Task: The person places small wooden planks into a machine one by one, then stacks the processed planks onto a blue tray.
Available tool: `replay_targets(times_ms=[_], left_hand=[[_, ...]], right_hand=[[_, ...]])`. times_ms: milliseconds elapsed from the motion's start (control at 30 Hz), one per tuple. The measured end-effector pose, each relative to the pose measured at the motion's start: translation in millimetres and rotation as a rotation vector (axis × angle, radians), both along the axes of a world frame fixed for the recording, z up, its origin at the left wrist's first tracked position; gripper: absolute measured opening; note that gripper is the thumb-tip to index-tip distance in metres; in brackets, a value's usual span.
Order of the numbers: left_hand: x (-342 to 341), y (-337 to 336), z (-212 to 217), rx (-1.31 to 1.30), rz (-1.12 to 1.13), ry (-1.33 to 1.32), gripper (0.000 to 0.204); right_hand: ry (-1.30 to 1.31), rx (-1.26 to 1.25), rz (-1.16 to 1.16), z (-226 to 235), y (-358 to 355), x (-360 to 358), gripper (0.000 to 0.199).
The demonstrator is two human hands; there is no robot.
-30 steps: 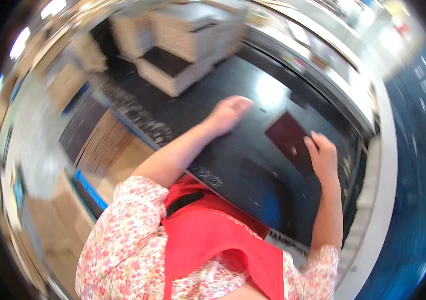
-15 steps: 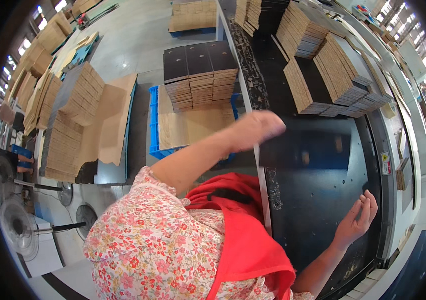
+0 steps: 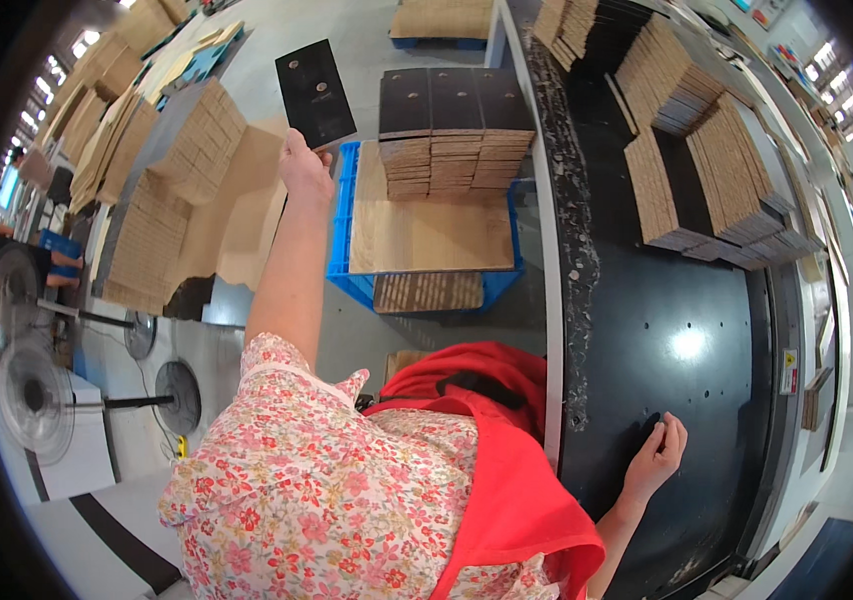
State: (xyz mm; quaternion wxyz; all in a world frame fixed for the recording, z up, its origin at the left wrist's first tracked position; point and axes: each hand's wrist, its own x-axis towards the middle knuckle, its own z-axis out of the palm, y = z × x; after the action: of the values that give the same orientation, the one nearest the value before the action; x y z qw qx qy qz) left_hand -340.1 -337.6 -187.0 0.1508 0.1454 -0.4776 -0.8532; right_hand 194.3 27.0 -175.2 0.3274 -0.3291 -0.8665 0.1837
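Held out to the far left, my left hand is closed on the near end of a black rectangular board with two round holes in its face. The board is tilted and in the air, left of the stacks of black-topped boards. Those stacks stand on a wooden sheet over a blue pallet. Over the black worktable, my right hand is low, its fingers loosely bent and slightly apart. I see nothing in it.
More stacked boards with raw chipboard edges stand at the table's far end. On the left are another board stack and standing fans. A pale metal edge runs along the table's left side.
My left hand has swung from the table to the far left, carrying the board over the floor side. My right hand has shifted left and slightly nearer in the picture. The view has turned.
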Motion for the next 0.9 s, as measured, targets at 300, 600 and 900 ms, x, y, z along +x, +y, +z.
replay_targets(times_ms=[300, 600, 900], left_hand=[[-5, -43, -103, -0.144, 0.027, -0.348, 0.033], [-31, -44, -196, -0.131, -0.244, -0.34, 0.035], [-70, -16, -225, -0.424, -0.368, -0.411, 0.039]], right_hand=[[-0.116, 0.101, -0.049, 0, 0, 3, 0.018], [-0.249, 0.245, -0.03, -8, 6, 8, 0.019], [-0.294, 0.307, -0.131, -26, 32, 25, 0.018]])
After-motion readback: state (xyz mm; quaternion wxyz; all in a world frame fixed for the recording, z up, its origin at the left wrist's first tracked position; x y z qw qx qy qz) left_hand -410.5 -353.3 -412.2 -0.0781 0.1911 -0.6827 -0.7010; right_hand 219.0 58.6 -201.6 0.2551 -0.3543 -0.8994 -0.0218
